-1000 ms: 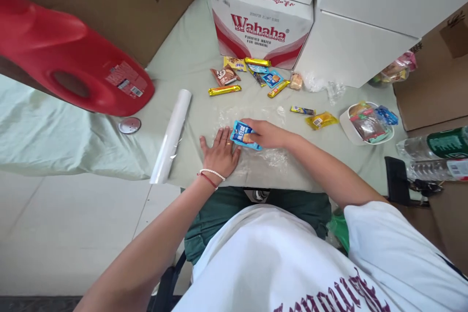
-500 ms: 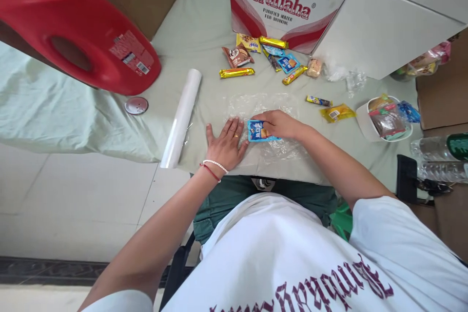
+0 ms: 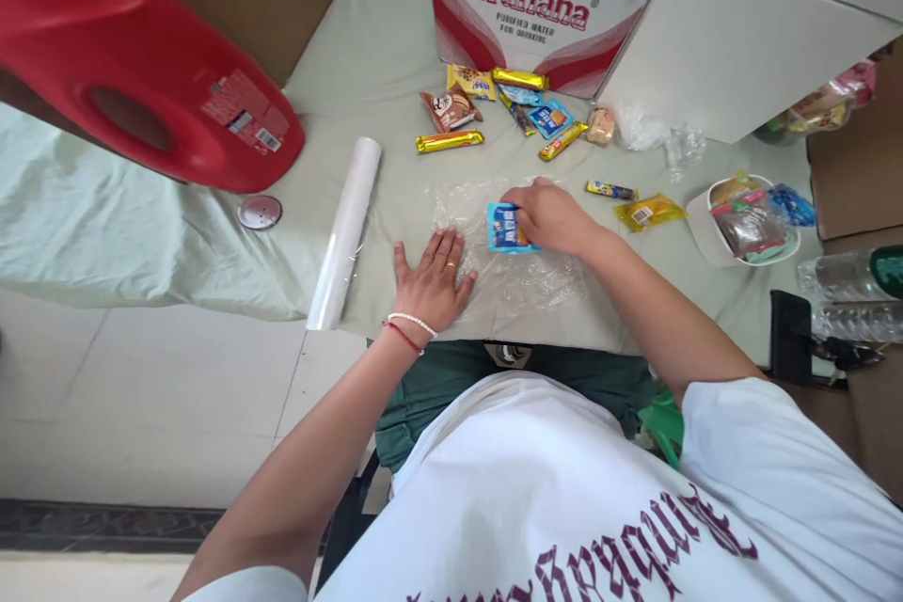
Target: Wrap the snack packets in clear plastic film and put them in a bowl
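Note:
A blue snack packet is in the grip of my right hand, over a crumpled sheet of clear plastic wrap. The fingers cover the packet's right side. My left hand lies flat with fingers spread, at the left edge of the wrap, holding nothing. Left of that hand a white roll of plastic film rests at a slant on the cloth-covered table.
Several wrapped snacks, among them a brown packet and a yellow bar, lie before a Wahaba-style water carton. A red jug and round tin stand left. Right are a yellow packet and white tub.
My right hand has lifted the blue packet slightly away from me and to the right. My left hand remains flat in nearly the same place.

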A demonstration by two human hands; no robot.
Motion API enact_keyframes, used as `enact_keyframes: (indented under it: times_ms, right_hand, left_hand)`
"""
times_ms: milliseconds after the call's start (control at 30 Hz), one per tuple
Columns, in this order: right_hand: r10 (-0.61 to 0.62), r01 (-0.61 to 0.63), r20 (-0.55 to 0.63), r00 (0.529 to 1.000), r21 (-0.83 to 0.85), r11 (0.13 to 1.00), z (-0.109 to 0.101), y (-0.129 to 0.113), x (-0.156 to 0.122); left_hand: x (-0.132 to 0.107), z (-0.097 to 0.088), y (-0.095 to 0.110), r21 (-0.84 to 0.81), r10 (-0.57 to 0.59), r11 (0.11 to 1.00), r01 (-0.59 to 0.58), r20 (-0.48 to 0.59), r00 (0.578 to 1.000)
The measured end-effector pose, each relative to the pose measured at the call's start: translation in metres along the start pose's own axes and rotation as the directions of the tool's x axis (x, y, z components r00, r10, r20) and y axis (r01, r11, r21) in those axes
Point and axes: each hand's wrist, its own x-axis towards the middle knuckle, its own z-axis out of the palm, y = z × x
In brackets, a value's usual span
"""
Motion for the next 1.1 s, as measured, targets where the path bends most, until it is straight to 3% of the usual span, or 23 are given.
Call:
enact_keyframes:
  times_ms: [100, 200, 300, 400, 467, 533, 600, 667, 767, 867, 1000, 1100]
  right_hand:
    - [-0.025, 0.029, 0.065, 0.998, -0.058, 0.998, 0.023, -0.016, 0.011]
    - [-0.029, 0.029, 0.002, 1.0, -0.109, 0.994, 0.043, -0.019, 0.012]
    - [-0.033, 0.03, -0.136, 0.99, -0.024, 0.999, 0.043, -0.004, -0.006]
    - [-0.078, 0.117, -0.239, 0.968, 0.151, 0.982, 0.033, 0.014, -0.045]
    - [-0.167, 0.228, -0.244, 0.955, 0.251, 0.941, 0.033, 0.022, -0.08]
    - [-0.247, 0.305, -0.221, 0.943, 0.288, 0.908, 0.044, 0.025, -0.113]
    - [-0.246, 0.302, -0.219, 0.944, 0.272, 0.914, 0.063, 0.025, -0.138]
    - [-0.177, 0.246, -0.266, 0.948, 0.256, 0.935, 0.081, 0.023, -0.149]
    - [-0.11, 0.215, -0.347, 0.931, 0.281, 0.935, 0.088, 0.022, -0.142]
    - [-0.094, 0.212, -0.335, 0.938, 0.336, 0.918, 0.065, 0.022, -0.121]
    - [0.022, 0.074, -0.226, 0.974, 0.408, 0.91, 0.023, 0.034, -0.089]
    - [0.118, -0.062, -0.129, 0.985, 0.376, 0.925, 0.008, 0.052, -0.062]
  left_hand:
    - [0.0, 0.001, -0.001, -0.007, 0.002, 1.0, -0.002, -0.016, 1.0]
    - [0.0, 0.001, -0.003, -0.036, 0.002, 0.999, -0.003, -0.023, 1.0]
    - [0.001, -0.001, -0.009, -0.096, -0.009, 0.995, 0.006, -0.032, 0.999]
    - [-0.001, -0.008, -0.022, -0.175, -0.015, 0.985, 0.0, -0.084, 0.996]
    - [-0.006, -0.015, -0.033, -0.218, 0.078, 0.97, -0.103, -0.117, 0.99]
    - [-0.016, -0.021, -0.042, -0.251, 0.248, 0.931, -0.265, -0.1, 0.964]
    - [-0.028, -0.025, -0.048, -0.285, 0.38, 0.884, -0.371, -0.026, 0.925]
    - [-0.038, -0.025, -0.051, -0.309, 0.409, 0.874, -0.375, 0.052, 0.911]
    - [-0.045, -0.022, -0.051, -0.328, 0.338, 0.897, -0.296, 0.076, 0.938]
    - [-0.036, -0.022, -0.049, -0.387, 0.265, 0.891, -0.236, 0.023, 0.964]
    - [-0.005, -0.03, -0.045, -0.457, 0.106, 0.884, -0.103, -0.021, 0.994]
    - [0.029, -0.034, -0.044, -0.381, -0.079, 0.922, 0.064, -0.024, 0.997]
